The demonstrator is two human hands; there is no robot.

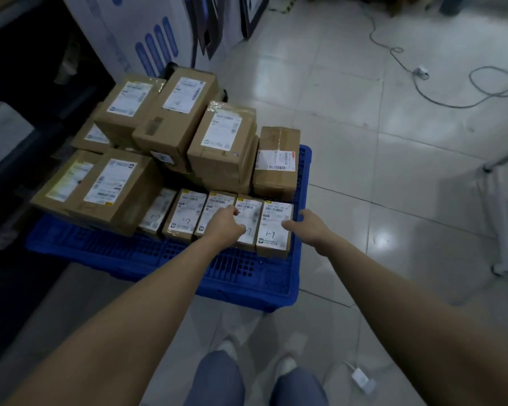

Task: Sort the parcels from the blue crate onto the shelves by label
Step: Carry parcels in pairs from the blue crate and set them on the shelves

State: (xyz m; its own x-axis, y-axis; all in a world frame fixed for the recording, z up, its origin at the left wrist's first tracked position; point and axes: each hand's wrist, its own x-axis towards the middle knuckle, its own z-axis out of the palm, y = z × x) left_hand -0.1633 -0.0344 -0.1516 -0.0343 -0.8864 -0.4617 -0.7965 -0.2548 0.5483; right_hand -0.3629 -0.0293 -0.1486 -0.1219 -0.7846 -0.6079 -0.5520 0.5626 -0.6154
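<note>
Five small parcels [216,205] in blue crate [159,253]; left hand [225,223], right hand [304,225]: grip seemingly round end pair [272,230].

right hand [307,225] grips rightmost parcel [273,231] | left hand [225,224] rests on next parcel [251,207] | both in blue crate [247,276]

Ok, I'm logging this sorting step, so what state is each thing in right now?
blue crate: on the floor, loaded with parcels.
large parcels: stacked at the back, sealed, labels up.
small parcels: row of five in front, flat, labels up.
left hand: rests on the second small parcel from the right, fingers curled; grip unclear.
right hand: thumb on the rightmost small parcel, fingers at its right edge.
</note>
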